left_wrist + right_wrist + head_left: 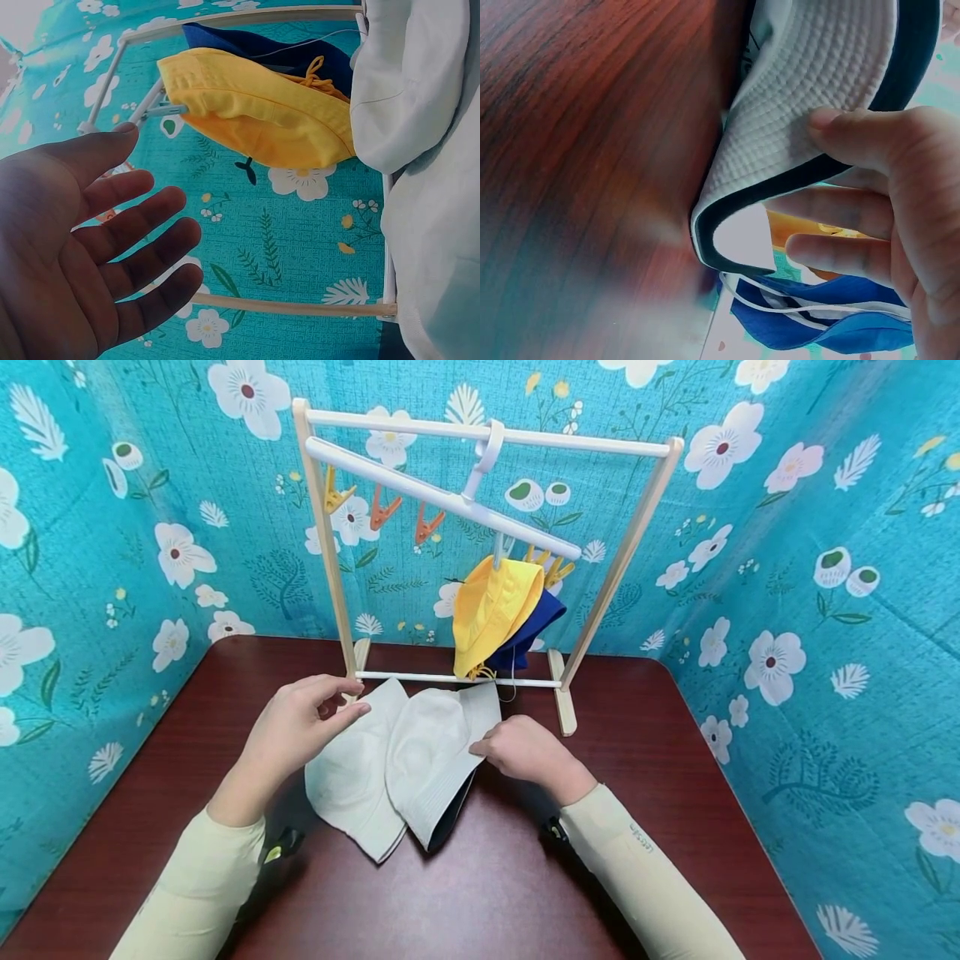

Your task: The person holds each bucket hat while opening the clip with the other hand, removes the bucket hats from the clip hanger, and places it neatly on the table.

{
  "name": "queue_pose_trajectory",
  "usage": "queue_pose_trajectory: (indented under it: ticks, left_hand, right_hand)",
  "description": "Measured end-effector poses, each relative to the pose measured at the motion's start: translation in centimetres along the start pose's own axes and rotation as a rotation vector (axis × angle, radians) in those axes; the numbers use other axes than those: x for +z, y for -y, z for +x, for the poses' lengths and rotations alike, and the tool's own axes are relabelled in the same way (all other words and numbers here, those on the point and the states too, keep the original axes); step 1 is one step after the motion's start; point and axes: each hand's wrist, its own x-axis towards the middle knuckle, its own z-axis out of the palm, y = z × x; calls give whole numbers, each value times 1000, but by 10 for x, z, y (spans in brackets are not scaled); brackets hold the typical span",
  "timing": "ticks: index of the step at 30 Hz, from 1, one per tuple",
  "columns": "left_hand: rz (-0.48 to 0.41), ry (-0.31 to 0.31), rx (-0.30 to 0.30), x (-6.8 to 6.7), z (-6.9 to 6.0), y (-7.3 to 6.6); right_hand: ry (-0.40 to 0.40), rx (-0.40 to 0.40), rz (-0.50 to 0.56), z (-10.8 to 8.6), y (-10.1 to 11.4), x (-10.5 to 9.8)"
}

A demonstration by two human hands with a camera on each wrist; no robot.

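Observation:
Two white bucket hats lie side by side on the table, the right one (426, 739) overlapping the left one (348, 781). My right hand (528, 756) pinches the right hat's brim at its right side. In the right wrist view, the thumb lies on the stitched face of the brim (802, 112), with other fingers behind its dark edge. Over the upper part of the left hat hovers my left hand (300, 727), its fingers loosely bent. The left wrist view shows that hand's palm holding nothing, with the white hats to its right.
Behind the hats stands a wooden rack (326, 535). A white hanger (442, 497) tilts down to the right on its top bar. From it hang a yellow hat (495, 610), a navy hat (536, 631) and several clips, including an orange clip (383, 510). Floral cloth (787, 652) surrounds the table.

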Motion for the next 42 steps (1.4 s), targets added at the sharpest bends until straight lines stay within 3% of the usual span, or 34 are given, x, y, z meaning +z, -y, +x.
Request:
queue_pose_trajectory:
  ticks: [18,42]
  left_hand:
    - [12,25,-3,-2,-1,-1]
    - [14,55,-2,-6,0,-3]
  right_hand:
    - [147,22,34,-3,4,-4]
    - [268,65,134,-9,7,-3]
